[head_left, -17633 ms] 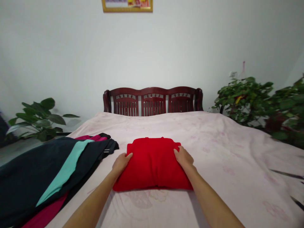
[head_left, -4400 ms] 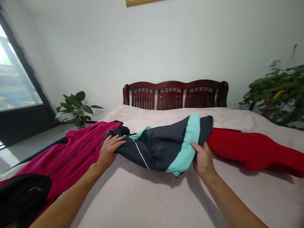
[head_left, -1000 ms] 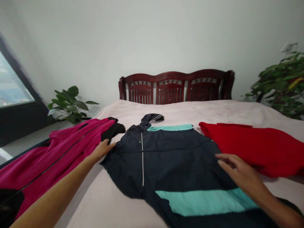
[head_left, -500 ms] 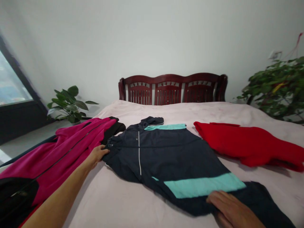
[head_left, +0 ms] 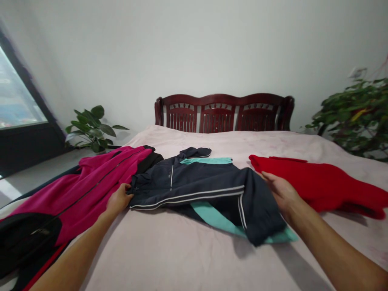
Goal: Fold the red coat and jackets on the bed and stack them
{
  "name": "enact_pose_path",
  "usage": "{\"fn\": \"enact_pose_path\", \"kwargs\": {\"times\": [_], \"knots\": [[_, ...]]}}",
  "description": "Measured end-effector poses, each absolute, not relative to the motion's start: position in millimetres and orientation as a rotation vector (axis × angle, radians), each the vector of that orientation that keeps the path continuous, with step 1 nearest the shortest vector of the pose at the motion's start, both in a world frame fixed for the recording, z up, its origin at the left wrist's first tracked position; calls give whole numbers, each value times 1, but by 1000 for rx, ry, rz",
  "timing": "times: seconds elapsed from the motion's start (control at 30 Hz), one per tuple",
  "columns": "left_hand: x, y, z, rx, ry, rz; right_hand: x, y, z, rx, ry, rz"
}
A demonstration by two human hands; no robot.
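A dark navy zip jacket [head_left: 194, 184] with turquoise panels and white piping lies across the middle of the bed. Its near side is folded over the front, so white double stripes face up and the sleeve bends back down toward me. At the collar end, my left hand [head_left: 120, 198] pinches the jacket's edge. My right hand [head_left: 280, 192] grips the folded-over part near the hem, with its fingertips partly hidden by the cloth. The sleeve end hangs slightly blurred over a turquoise panel.
A magenta and black jacket [head_left: 106, 178] lies to the left, over other dark clothing. On the right is a red folded garment [head_left: 321, 186]. Beneath them spreads a pale pink bedsheet [head_left: 182, 250]. A dark wooden headboard [head_left: 218, 115] stands behind, with plants [head_left: 93, 125] either side.
My right hand has moved up and away from me, carrying the jacket's near side and sleeve over the front. My left hand keeps its hold at the collar end.
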State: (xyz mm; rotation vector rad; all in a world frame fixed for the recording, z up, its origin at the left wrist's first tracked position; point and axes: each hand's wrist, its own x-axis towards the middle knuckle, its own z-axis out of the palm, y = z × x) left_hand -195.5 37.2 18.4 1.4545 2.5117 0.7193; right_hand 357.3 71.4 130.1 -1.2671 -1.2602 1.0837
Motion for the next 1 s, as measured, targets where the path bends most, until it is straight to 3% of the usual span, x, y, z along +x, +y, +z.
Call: {"fn": "enact_pose_path", "kwargs": {"times": [0.2, 0.37, 0.5, 0.67, 0.8, 1.0], "knots": [[-177, 8, 38, 2050, 2485, 692, 400, 60, 68, -1454, -795, 1069], [-129, -9, 43, 2398, 2027, 633, 414, -1, 25, -1425, -1493, 1029], [-92, -2, 37, 2300, 1965, 588, 410, -28, 13, -1457, -2144, 660], [-109, 3, 41, 1978, 1879, 854, 408, -26, 17, -1454, -2198, 331], [-156, -17, 42, 1862, 1781, 886, 418, -17, 27, -1494, -2123, 326], [-177, -47, 51, 1880, 1814, 467, 428, -6, 25, -1495, -2009, 507]]}}
